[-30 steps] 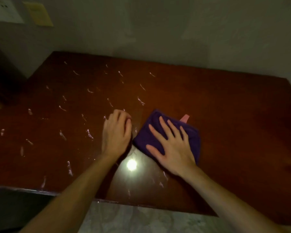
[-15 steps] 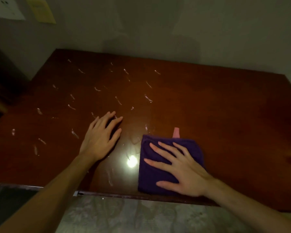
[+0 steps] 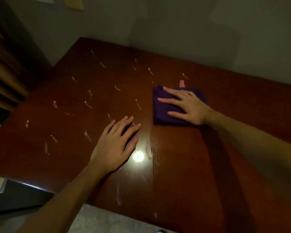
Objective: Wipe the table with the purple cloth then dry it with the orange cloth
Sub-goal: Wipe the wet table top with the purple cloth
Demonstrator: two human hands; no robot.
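Observation:
A folded purple cloth (image 3: 163, 108) with a small pink tag lies flat on the dark red-brown wooden table (image 3: 233, 148), right of centre and far from me. My right hand (image 3: 186, 105) presses flat on the cloth with fingers spread, pointing left. My left hand (image 3: 116, 145) rests palm down on the bare wood nearer to me, fingers apart, holding nothing. White streaks (image 3: 87, 105) of wetness dot the left and middle of the table. No orange cloth is in view.
A grey wall (image 3: 191, 31) runs along the table's far edge. Dark wooden furniture (image 3: 5, 64) stands to the left. A bright lamp reflection (image 3: 138, 156) shines on the wood by my left hand. Pale floor (image 3: 99, 221) shows below the near edge.
My right hand has slid the purple cloth away from the near edge toward the far side of the table. My left hand has stayed flat on the wood. The view has tilted and shifted.

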